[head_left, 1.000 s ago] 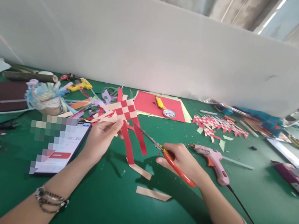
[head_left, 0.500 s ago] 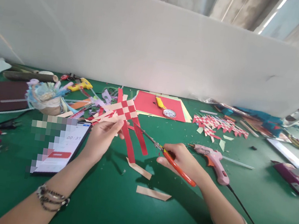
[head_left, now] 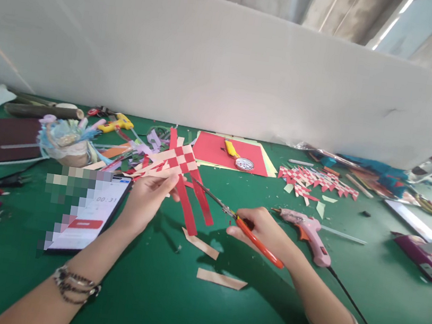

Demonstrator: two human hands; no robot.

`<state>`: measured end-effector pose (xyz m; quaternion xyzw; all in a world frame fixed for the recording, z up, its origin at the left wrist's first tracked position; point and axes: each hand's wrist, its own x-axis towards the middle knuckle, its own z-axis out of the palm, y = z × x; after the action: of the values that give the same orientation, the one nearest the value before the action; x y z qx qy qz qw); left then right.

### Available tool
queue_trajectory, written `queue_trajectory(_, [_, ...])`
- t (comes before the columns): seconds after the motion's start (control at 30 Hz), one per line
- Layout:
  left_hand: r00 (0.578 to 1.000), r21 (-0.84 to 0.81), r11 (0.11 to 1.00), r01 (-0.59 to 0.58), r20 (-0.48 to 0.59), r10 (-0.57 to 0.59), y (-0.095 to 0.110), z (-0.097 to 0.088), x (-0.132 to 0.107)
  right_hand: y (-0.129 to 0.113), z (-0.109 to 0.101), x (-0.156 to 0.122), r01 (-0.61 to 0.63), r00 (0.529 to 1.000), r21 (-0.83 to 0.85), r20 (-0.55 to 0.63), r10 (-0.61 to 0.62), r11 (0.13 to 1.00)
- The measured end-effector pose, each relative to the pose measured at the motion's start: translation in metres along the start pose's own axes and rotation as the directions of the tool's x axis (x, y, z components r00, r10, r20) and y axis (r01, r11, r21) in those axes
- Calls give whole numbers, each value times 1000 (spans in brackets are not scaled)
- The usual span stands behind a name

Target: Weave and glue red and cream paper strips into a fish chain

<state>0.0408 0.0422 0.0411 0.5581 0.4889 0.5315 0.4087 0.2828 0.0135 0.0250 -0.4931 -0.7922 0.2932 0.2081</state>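
Observation:
Between the thumb and fingers of my left hand [head_left: 151, 196] is a woven piece of red and cream paper strips [head_left: 182, 159]. Two red strips of it hang down toward me. My right hand [head_left: 261, 227] is closed around the orange-handled scissors [head_left: 260, 247]. Their blades point left and lie at the upper part of the right-hand red strip [head_left: 202, 203]; whether they are cutting into it I cannot tell. Below the woven piece, two cut cream strips [head_left: 221, 279] lie on the green table [head_left: 164, 305].
A phone [head_left: 91, 219] showing a timer lies left of my left forearm. Right of my right hand is a pink glue gun [head_left: 312, 234] with its cord. Behind are red paper sheets [head_left: 213, 150], a yellow cutter [head_left: 232, 149], a round tin [head_left: 244, 164] and woven zigzag pieces [head_left: 317, 181].

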Motion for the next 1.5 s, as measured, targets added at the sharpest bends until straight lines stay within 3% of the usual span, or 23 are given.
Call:
queue_trajectory(0.57, [998,-51,999,13,-55,-15,-13,-9,7,-3,-5,0,-39,998,-132,37,44,990])
queue_trajectory(0.83, [1000,-294,956,-6,3,7,-13,-9,12,-1,-3,-2,-6,995,-126,100,19,992])
queue_trajectory(0.93, [1000,-310,951,3,-14,-7,-14,-9,14,-1,-4,-2,9,994,-119,113,5,993])
queue_trajectory(1.03, [999,-246,969,-37,-27,32,-11,-9,12,-4,-5,-2,18,991,-111,133,-3,994])
queue_trajectory(1.27, [991,97,988,-120,-40,125,0,-9,3,-5,-1,-2,27,987,-66,162,-16,997])
queue_trajectory(1.5, [990,208,970,-124,-46,137,0,-7,0,-9,-1,0,66,972,18,224,-69,998])
